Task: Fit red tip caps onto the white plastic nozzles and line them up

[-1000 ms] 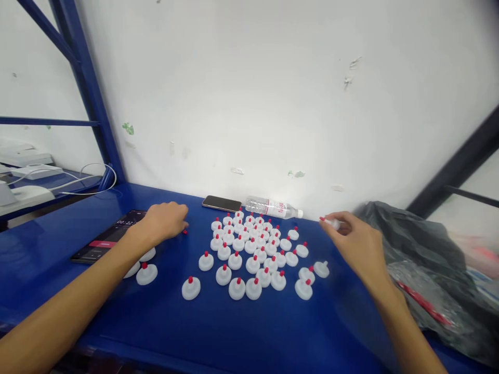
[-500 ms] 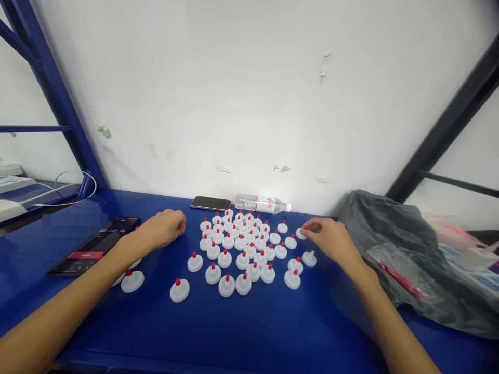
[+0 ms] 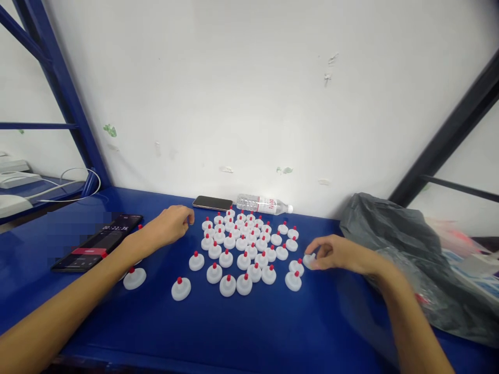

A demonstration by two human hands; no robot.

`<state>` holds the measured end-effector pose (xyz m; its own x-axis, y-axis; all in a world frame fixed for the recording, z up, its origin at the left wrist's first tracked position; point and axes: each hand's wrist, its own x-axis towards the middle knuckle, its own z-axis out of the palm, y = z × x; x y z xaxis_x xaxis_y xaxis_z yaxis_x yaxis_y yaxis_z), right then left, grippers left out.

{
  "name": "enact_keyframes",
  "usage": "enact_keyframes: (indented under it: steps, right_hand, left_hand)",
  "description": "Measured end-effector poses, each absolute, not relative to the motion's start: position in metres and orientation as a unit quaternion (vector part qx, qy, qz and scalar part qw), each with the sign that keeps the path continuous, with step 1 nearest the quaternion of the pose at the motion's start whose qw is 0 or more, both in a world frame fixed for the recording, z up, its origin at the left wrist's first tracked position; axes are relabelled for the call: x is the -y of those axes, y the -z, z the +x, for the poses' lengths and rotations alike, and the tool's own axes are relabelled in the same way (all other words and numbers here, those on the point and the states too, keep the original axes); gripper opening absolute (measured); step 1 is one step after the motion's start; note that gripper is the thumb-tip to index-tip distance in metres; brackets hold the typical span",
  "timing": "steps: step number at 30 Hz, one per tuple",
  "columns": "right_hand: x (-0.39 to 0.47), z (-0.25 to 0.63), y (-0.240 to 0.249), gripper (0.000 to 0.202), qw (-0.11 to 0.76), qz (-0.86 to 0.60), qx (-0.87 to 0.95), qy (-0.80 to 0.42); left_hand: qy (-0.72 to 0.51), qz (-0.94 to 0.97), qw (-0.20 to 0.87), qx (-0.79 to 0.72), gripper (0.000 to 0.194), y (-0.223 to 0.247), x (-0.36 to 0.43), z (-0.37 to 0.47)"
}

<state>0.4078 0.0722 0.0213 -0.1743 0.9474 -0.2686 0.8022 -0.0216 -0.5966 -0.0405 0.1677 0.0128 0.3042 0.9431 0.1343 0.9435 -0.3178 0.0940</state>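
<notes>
Several white round caps with red tips [image 3: 244, 284] stand grouped on the blue table [image 3: 249, 332]. My right hand [image 3: 325, 253] has its fingers closed on a white cap without a red tip [image 3: 309, 261], at the right edge of the group. Left of the group, my left hand [image 3: 180, 222] hovers over the table with its fingers curled; whether something small is in them is hidden. One capped piece [image 3: 134, 279] lies beside my left forearm, and others are partly hidden behind it.
A phone showing a timer [image 3: 97, 244] lies at the left. A second phone [image 3: 212, 203] and a clear bottle [image 3: 263, 204] lie along the wall. On the right are a dark grey plastic bag [image 3: 374, 221] and clear packaging [image 3: 409, 275]. Blue frame posts [image 3: 74, 98] rise at the left.
My right hand has let go of a red-tipped cap, which now stands nearer the group, and has moved down onto the untipped cap. My left hand has shifted slightly right and up.
</notes>
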Motion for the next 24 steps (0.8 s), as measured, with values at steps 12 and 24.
enact_keyframes:
  steps: [12, 24]
  right_hand:
    - [-0.073, 0.383, -0.033, 0.033, 0.334, -0.573, 0.733, -0.151]
    - [-0.069, 0.277, 0.004, 0.053, 0.282, -0.392, 0.859, 0.169]
  left_hand:
    - [0.246, -0.817, 0.003, 0.521, 0.024, -0.018, -0.161, -0.025]
    - [0.365, -0.893, 0.023, 0.263, 0.020, -0.013, -0.130, 0.008]
